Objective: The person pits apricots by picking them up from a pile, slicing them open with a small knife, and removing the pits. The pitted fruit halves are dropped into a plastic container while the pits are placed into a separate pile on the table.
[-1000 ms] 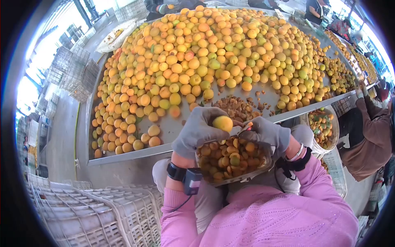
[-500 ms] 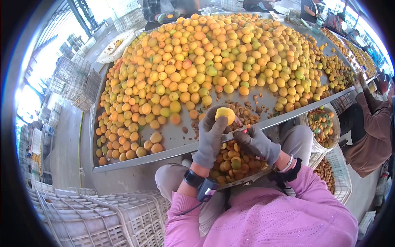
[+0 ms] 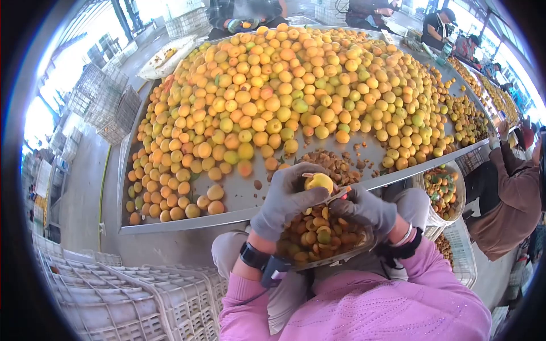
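lowered since half a second ago, the grey-gloved left hand [image 3: 287, 196] grips a yellow apricot [image 3: 318, 182] over a lap tray of cut apricot halves [image 3: 318, 236]. the grey-gloved right hand [image 3: 364, 207] is closed on a small orange-handled knife [image 3: 338, 195] touching the fruit. beyond, a long steel table [image 3: 239, 190] heaped with apricots [image 3: 296, 96]; white plastic crates [image 3: 125, 290] on the concrete floor.

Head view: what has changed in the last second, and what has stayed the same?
The left hand raised the apricot toward the table's edge, then brought it back down over the lap tray; its grip on the fruit never let go. The right hand followed, keeping the small knife against the apricot. The pile on the table and the pits heap did not visibly change.
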